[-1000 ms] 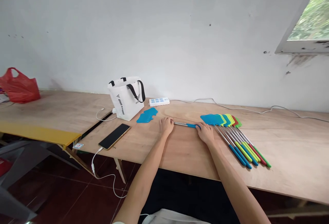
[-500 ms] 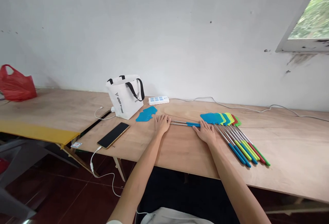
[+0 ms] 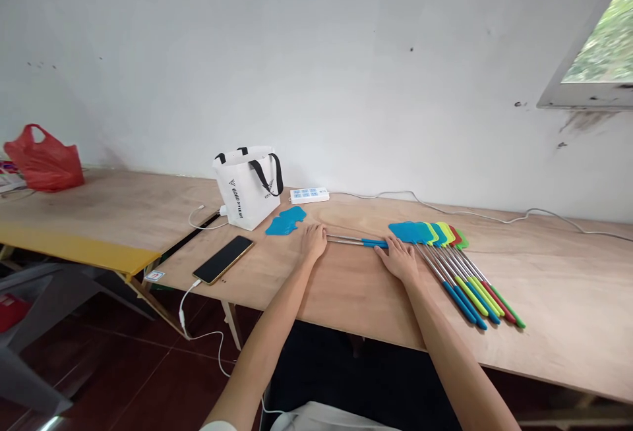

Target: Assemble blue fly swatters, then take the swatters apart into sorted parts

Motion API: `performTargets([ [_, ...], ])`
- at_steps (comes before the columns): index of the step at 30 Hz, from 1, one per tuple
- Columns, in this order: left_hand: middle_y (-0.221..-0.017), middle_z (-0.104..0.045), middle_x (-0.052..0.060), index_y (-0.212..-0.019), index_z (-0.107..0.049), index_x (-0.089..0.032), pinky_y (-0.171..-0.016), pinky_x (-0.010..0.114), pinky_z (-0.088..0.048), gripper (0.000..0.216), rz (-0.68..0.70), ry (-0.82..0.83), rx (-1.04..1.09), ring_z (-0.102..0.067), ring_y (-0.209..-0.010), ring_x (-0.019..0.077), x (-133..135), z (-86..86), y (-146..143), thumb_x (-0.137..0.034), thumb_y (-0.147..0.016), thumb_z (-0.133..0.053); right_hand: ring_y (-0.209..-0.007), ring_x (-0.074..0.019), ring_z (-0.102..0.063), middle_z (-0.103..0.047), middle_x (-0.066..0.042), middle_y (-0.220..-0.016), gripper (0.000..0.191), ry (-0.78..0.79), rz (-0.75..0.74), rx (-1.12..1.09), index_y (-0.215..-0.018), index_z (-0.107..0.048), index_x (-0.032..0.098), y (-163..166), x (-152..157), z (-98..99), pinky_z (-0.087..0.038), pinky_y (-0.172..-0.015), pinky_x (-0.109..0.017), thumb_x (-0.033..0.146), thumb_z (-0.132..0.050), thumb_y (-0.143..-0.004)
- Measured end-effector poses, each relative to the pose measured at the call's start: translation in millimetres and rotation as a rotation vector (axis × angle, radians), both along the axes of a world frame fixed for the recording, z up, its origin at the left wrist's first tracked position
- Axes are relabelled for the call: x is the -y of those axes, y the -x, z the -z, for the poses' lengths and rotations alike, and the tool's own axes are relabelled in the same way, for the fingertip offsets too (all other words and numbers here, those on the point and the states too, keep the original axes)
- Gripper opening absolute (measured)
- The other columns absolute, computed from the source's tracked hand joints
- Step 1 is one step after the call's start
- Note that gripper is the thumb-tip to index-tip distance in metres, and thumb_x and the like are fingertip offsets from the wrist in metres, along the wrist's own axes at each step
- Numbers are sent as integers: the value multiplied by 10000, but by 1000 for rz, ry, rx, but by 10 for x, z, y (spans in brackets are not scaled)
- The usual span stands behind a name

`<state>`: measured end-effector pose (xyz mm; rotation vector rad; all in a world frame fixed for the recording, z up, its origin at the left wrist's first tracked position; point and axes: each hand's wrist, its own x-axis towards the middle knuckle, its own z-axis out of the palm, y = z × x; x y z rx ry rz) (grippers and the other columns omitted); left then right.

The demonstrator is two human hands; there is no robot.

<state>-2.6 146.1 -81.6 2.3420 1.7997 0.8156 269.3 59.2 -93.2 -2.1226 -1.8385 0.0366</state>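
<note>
Hands [image 3: 314, 241] on blue swatters [image 3: 374, 243], grip unclear, tabletop [image 3: 356, 292] room between forearms [image 3: 277, 319] to front edge [image 3: 356, 334].

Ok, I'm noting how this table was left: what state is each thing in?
Two blue flyswatters, flat, left hand and right hand on them
Multicoloured flyswatters, flat, fanned, overlapping
White bag, upright, mouth open
Phone, screen dark, cable plugged in
Power strip, flat, no plugs visible
Red bag, set down, tied or open unclear

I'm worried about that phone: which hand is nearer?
Left: the left hand is right of the phone; the right hand is farther right, at the blue handles.
</note>
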Motion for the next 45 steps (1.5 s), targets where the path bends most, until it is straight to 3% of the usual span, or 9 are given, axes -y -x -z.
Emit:
performTargets([
  [5,-1328,-616,112,-1159,-644,-215,-1153,436,-336,278,-53,-37,-42,-479,-1332,273,-21,-30,34,-268,-1005,-418,-1505,-275,-282,-391,-113,-1603,571,-8,-16,9,-1476,-445,202,13,16,-18,-169,-1206,-603,507,-286,-1020],
  [9,-1568,-404,140,-1326,-579,-206,-1242,580,-73,390,-131,-82,-81,-174,-1531,338,-112,-107,280,-356,-992,-444,-1501,-268,-285,-411,-116,-1591,543,-20,-29,19,-1461,-463,211,19,22,-15,-166,-1204,-598,476,-275,-1027],
  [11,-1631,-311,121,-1430,-510,-221,-1239,608,-26,503,-179,-78,-136,-106,-1548,356,-189,-136,469,-439,-981,-452,-1495,-270,-291,-417,-119,-1586,534,-28,-33,20,-1454,-469,216,19,19,-7,-167,-1199,-602,479,-288,-1026],
  [16,-1635,-324,89,-1494,-450,-308,-1199,671,-94,643,-217,186,-117,-193,-1515,424,-316,-134,793,-658,-961,-366,-1482,-282,-299,-440,-114,-1566,510,-46,-43,12,-1441,-481,243,16,11,7,-169,-1186,-613,485,-300,-1030],
  [20,-1517,-468,119,-1378,-530,-281,-1180,633,-194,489,-204,99,-127,-329,-1445,383,-257,-94,782,-555,-1002,-378,-1469,-288,-321,-485,-98,-1526,482,-59,-87,6,-1438,-490,289,32,37,-18,-199,-1166,-619,475,-306,-1033],
  [26,-1228,-601,104,-1080,-593,-231,-1060,397,-387,193,-168,12,-148,-551,-1189,262,-175,-124,738,-353,-1016,-459,-1428,-253,-404,-498,-61,-1529,455,-92,-280,10,-1434,-505,341,108,75,-95,-262,-1167,-513,467,-320,-1038],
  [31,-1158,-650,89,-1116,-578,-222,-1059,401,-370,181,-135,-2,-168,-560,-1171,259,-142,-167,752,-322,-1029,-454,-1390,-248,-460,-555,-47,-1486,431,-125,-348,-9,-1389,-553,330,133,67,-116,-301,-1154,-487,468,-349,-1036],
  [36,-1260,-624,101,-1240,-614,-239,-993,395,-401,286,-126,-22,-208,-551,-1174,282,-92,-172,683,-335,-1029,-446,-1369,-272,-490,-580,-54,-1459,404,-165,-364,-48,-1343,-602,348,119,22,-74,-326,-1140,-520,456,-371,-1029],
  [45,-1192,-621,139,-1062,-685,-200,-957,427,-403,231,-200,-54,-238,-533,-1161,313,182,-171,299,-338,-983,-517,-1299,-266,-561,-656,-46,-1359,346,-246,-451,-163,-1229,-676,299,-68,-75,52,-395,-1135,-510,386,-447,-985],
])
